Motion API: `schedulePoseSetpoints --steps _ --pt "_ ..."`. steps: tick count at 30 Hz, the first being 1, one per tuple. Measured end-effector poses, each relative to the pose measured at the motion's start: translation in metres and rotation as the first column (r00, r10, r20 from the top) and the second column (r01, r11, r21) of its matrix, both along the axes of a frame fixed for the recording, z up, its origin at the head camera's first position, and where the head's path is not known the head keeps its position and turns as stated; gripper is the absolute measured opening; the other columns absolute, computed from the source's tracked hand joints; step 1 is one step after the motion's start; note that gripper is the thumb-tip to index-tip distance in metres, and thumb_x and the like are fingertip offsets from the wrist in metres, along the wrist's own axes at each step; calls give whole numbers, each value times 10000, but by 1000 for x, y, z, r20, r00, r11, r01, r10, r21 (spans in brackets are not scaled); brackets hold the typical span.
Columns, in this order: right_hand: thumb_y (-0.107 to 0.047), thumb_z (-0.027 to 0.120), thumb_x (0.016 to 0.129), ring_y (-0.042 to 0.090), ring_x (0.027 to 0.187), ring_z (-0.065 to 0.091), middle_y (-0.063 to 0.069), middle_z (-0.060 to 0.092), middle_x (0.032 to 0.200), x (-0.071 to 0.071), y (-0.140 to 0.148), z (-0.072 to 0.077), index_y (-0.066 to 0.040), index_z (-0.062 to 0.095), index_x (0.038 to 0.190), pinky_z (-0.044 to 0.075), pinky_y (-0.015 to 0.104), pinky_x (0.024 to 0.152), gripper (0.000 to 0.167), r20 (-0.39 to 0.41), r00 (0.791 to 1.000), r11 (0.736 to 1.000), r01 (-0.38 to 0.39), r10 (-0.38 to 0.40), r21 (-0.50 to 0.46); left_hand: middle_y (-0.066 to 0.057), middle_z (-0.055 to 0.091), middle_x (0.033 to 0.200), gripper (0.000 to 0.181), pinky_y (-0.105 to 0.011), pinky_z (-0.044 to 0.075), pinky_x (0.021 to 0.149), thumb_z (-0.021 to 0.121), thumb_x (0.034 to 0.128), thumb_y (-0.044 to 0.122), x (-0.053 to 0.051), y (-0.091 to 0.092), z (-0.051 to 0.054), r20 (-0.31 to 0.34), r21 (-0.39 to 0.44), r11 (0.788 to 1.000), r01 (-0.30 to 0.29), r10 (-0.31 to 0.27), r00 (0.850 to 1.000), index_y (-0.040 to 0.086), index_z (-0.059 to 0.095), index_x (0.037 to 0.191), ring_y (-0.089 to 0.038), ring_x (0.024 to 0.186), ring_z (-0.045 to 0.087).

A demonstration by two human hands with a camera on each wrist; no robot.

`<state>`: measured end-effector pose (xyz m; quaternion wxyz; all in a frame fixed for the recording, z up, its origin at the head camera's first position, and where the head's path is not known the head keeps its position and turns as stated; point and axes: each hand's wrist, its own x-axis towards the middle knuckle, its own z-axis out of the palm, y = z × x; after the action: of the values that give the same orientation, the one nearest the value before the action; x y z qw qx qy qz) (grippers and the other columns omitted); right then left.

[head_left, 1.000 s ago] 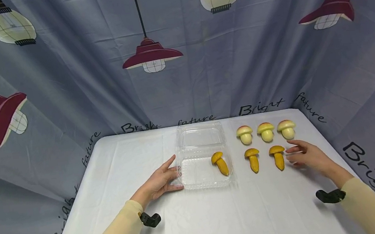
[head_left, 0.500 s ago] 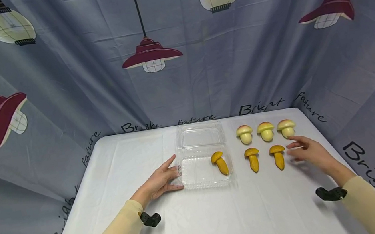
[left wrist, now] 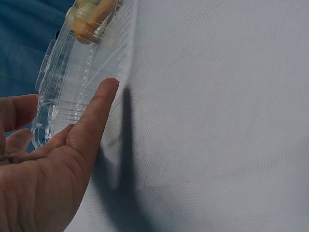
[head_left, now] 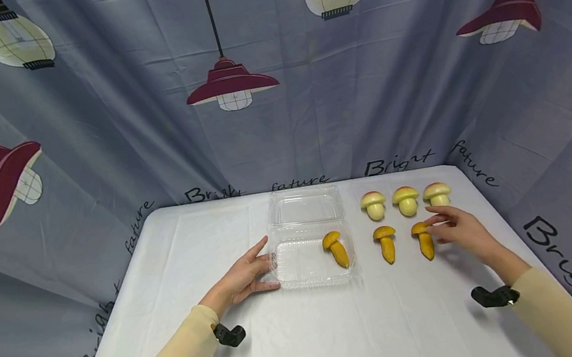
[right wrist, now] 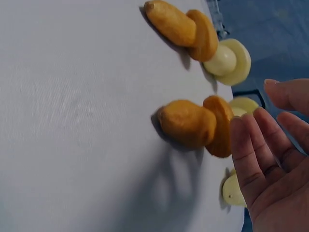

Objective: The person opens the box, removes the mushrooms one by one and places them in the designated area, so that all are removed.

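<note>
In the head view, a clear plastic clamshell box (head_left: 299, 266) lies with its lid (head_left: 305, 206) folded back. One orange-brown mushroom (head_left: 337, 251) rests in its right side. My left hand (head_left: 245, 277) touches the box's left edge with fingers spread; in the left wrist view the thumb (left wrist: 99, 108) stretches along the near side. Over on the right, my right hand (head_left: 463, 232) hovers at the rightmost loose orange-brown mushroom (head_left: 425, 242), fingertips overlapping its cap. From the right wrist, the fingers (right wrist: 244, 150) look extended beside that mushroom (right wrist: 186, 123), not wrapped round it; contact is unclear.
Another orange-brown mushroom (head_left: 386, 245) lies between the box and my right hand. Behind are three pale mushrooms in a row: left (head_left: 374, 206), middle (head_left: 406, 202) and right (head_left: 437, 193). A white cloth covers the table (head_left: 332, 338); a grey-blue curtain (head_left: 301, 133) hangs beyond.
My right hand has moved left, from beside the rightmost orange-brown mushroom to over its cap. The left hand and the box have stayed put.
</note>
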<state>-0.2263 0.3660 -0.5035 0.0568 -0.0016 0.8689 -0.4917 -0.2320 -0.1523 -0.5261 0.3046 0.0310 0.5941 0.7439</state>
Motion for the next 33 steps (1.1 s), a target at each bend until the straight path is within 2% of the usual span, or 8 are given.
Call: schedulePoseSetpoints --steps 6,9,15,20,23,26,29,33 --pt "-215 674 1007 216 1042 633 294 580 1333 0 -14 5 48 378 1531 619 348 830 656 -17 999 999 -39 39 6 -276 159 1654 790 -546 559 949 456 1043 -21 0 1 0 2 -5 1000 -11 11 1000 280 77 1667 -487 1376 416" --pt "-214 668 1012 212 1061 631 289 580 1333 0 -20 7 54 401 1514 611 311 834 629 -27 999 999 -46 46 15 -276 168 1651 792 -545 561 946 468 1039 -18 0 1 -1 1 -5 1000 -16 16 1000 284 90 1667 -483 1364 435" --pt "-242 694 997 337 1152 596 276 598 1327 0 -33 9 47 488 1455 551 179 794 580 -74 997 997 -35 39 62 -273 207 1641 782 -546 560 948 452 1050 -15 -1 0 -4 -15 1 1000 2 -2 1000 270 65 1668 -474 1346 461" --pt "-177 690 988 381 1157 600 273 609 1313 -1 -47 14 45 523 1428 535 157 795 521 -87 995 995 -29 37 91 -252 206 1649 778 -539 563 947 448 1053 -16 0 0 -3 -6 -5 1000 -1 1 1000 285 76 1666 -466 1344 466" --pt "-158 686 987 384 1160 599 263 617 1307 -2 -55 17 40 537 1419 550 210 821 497 -100 994 993 -37 48 108 -256 188 1653 779 -537 565 944 446 1052 -20 0 0 -3 -9 -11 1000 -2 2 1000 285 78 1666 -470 1345 462" --pt "-143 686 987 390 1170 604 238 632 1299 -4 -64 17 28 547 1418 571 349 890 484 -127 990 991 -51 67 124 -249 172 1659 785 -534 565 945 452 1050 -20 0 0 -2 -6 -15 1000 -3 3 1000 292 79 1666 -470 1350 456" --pt "-116 681 986 400 1185 604 231 632 1308 -5 -73 16 18 545 1421 543 490 959 475 -151 984 989 -73 93 132 -257 155 1662 785 -537 562 949 446 1053 -19 0 0 -2 -11 -11 1000 4 -4 1000 281 60 1667 -477 1356 446" --pt "-121 692 983 406 1213 592 236 610 1343 -7 -87 16 2 538 1425 528 540 985 484 -145 982 989 -109 122 97 -261 148 1662 788 -535 559 956 446 1053 -20 0 0 -2 -11 -5 1000 7 -7 1000 277 52 1667 -480 1362 436"
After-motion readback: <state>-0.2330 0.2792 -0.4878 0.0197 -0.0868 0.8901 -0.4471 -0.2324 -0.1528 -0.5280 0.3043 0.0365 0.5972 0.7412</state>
